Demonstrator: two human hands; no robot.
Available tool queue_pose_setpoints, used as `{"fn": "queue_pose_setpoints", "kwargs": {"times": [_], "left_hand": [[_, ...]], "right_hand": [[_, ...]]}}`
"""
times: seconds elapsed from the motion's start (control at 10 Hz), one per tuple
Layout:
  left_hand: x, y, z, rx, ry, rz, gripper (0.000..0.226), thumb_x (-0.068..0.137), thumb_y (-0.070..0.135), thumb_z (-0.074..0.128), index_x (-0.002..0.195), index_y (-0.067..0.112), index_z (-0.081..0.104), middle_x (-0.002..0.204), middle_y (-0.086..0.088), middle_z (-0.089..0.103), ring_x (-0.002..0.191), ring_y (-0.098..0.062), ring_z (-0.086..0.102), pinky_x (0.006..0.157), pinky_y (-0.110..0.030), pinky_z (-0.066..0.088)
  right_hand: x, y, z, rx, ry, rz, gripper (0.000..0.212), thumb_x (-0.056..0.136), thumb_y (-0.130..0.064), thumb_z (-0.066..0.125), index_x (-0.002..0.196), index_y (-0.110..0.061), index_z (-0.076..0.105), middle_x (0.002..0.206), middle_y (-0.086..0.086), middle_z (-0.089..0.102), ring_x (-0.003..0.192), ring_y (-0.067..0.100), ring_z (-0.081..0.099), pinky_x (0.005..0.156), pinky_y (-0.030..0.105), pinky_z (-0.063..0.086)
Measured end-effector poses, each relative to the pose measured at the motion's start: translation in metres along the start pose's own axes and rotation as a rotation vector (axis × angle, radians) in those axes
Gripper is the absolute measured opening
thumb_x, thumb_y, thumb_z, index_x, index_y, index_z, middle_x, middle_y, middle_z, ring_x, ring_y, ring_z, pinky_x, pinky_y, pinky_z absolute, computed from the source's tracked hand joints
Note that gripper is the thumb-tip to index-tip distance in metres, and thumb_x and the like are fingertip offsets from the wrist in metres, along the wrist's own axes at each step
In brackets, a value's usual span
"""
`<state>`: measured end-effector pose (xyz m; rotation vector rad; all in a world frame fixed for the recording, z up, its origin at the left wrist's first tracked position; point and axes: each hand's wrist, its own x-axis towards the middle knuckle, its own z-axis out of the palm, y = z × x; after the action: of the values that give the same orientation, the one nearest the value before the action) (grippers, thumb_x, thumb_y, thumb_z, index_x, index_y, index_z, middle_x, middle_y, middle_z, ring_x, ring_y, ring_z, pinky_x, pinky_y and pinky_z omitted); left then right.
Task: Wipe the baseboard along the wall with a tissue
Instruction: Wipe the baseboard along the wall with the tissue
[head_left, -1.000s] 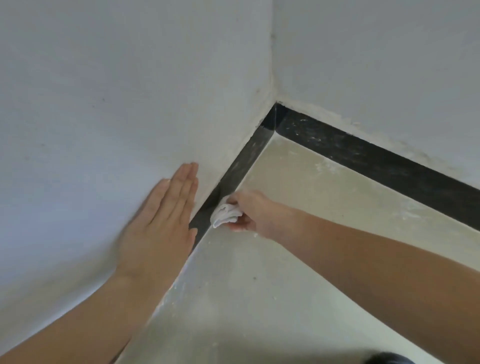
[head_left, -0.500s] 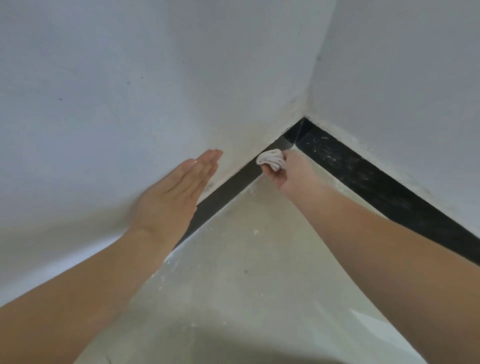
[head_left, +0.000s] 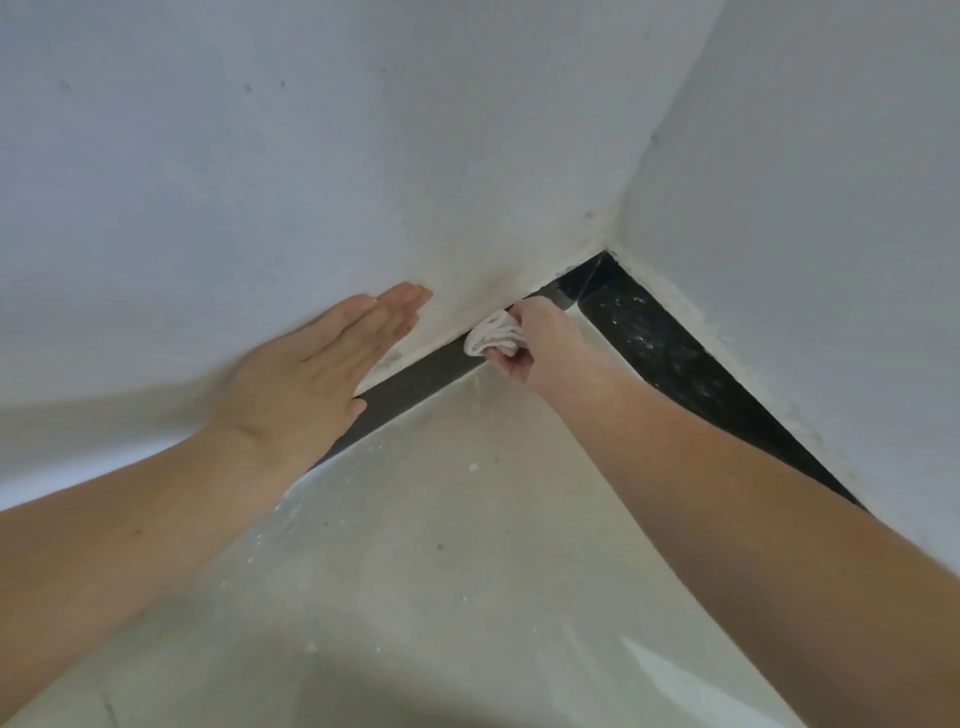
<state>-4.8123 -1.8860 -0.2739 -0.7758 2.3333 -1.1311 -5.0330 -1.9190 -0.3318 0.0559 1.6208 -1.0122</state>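
Room corner at one o'clock, white walls (head_left: 311, 156), black baseboard (head_left: 415, 382), dusty pale floor (head_left: 441, 571), right hand (head_left: 540, 348) pinching crumpled tissue (head_left: 491, 339) against baseboard, left hand (head_left: 317, 374) flat on wall, fingers together

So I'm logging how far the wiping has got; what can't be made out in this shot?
All in the head view:
- Baseboard under the tissue: covered by it and the right hand, so its state there is unknown.
- Baseboard behind the left hand: hidden by palm and wrist.
- Right baseboard: lower end hidden by the right forearm.
- Left palm's contact with the wall: hidden by the hand.
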Motion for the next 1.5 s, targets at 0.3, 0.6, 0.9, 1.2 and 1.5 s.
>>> {"fn": "queue_pose_setpoints", "kwargs": {"times": [0.3,0.6,0.9,1.2,1.5], "left_hand": [[0.0,0.007,0.008,0.046,0.05,-0.027,0.074,0.094,0.042,0.001,0.136,-0.01,-0.03,0.139,-0.03,-0.041,0.13,-0.037,-0.034,0.099,-0.05,-0.033],[-0.004,0.008,0.005,0.094,0.105,0.008,0.072,0.093,0.039,0.003,0.141,-0.008,-0.023,0.145,-0.027,-0.033,0.135,-0.035,-0.026,0.106,-0.047,-0.026],[-0.001,0.011,0.005,0.025,0.125,-0.008,0.076,0.092,0.041,0.015,0.144,-0.006,-0.017,0.151,-0.024,-0.024,0.139,-0.034,-0.022,0.112,-0.042,-0.022],[0.052,0.0,-0.033,-0.096,0.121,0.066,0.07,0.095,0.035,0.004,0.138,-0.011,-0.025,0.146,-0.026,-0.033,0.134,-0.033,-0.031,0.101,-0.048,-0.03],[0.064,0.006,-0.034,-0.006,0.172,0.079,0.07,0.095,0.037,0.001,0.136,-0.012,-0.029,0.142,-0.028,-0.039,0.133,-0.035,-0.034,0.101,-0.048,-0.032]], "right_hand": [[-0.013,0.025,-0.03,0.083,-0.045,-0.043,0.012,0.09,-0.006,0.046,0.08,-0.009,0.052,0.082,0.011,0.059,0.063,0.021,0.06,0.06,0.031,0.055],[-0.01,0.067,0.029,0.041,-0.111,0.179,0.015,0.088,0.006,0.045,0.075,0.002,0.053,0.06,0.019,0.06,0.042,0.027,0.06,0.031,0.025,0.046],[0.009,0.006,-0.051,0.194,0.072,-0.247,0.02,0.089,-0.003,0.05,0.075,-0.016,0.045,0.08,0.004,0.049,0.066,0.016,0.056,0.075,0.034,0.057],[-0.021,0.052,0.007,-0.032,-0.2,0.157,0.009,0.088,0.004,0.05,0.089,-0.003,0.056,0.084,0.017,0.059,0.057,0.024,0.06,0.046,0.027,0.054],[-0.008,-0.008,-0.057,0.093,0.178,-0.179,0.008,0.087,-0.004,0.052,0.08,0.001,0.051,0.082,0.011,0.056,0.075,0.021,0.056,0.071,0.028,0.041]]}}
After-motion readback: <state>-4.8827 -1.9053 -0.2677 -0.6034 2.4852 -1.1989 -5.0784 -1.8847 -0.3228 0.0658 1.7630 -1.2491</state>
